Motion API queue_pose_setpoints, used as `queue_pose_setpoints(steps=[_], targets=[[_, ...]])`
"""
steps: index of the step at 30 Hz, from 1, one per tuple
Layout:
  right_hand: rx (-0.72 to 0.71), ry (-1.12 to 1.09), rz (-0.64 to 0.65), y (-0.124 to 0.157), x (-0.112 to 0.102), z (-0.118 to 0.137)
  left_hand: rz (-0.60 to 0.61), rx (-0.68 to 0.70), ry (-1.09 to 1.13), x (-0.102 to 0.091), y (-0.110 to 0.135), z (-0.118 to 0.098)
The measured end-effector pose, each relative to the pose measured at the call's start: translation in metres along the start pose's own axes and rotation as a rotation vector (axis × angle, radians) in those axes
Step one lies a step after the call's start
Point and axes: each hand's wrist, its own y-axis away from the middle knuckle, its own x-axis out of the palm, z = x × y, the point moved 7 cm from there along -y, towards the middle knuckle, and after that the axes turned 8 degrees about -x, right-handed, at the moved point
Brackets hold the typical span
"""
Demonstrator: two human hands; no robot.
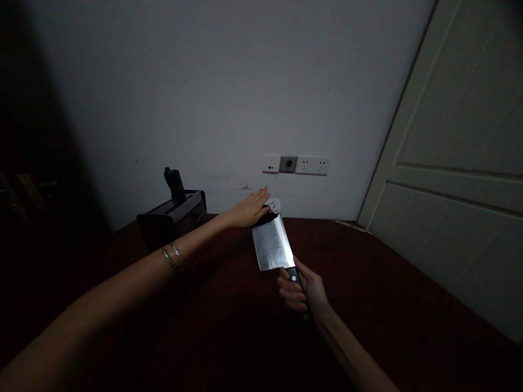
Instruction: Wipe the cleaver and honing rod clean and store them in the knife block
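Observation:
My right hand (304, 291) is wrapped round the black handle of a cleaver (273, 245). Its broad shiny blade points away from me, towards the wall. My left hand (250, 208) reaches forward with its fingers stretched out flat. Under and beside those fingers, at the far end of the blade, is a small white and black thing (273, 205) whose kind I cannot make out. The hand rests on or just over it; the dim light hides exactly where they touch.
A dark knife block (174, 215) with a black handle (175, 185) sticking up stands on the left of the dark red table (229, 332). White wall sockets (312, 165) are behind the table. A pale panelled door (449, 163) rises on the right.

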Motion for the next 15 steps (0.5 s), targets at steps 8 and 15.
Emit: queue_pose_setpoints(steps=[8,15], targets=[[0.006,-0.012,0.036,0.001,0.004,0.001,-0.026,0.030,-0.078,0.000,0.016,0.004],[-0.032,-0.060,0.051,0.001,0.004,0.009,-0.019,0.138,-0.134,0.003,0.032,-0.032]])
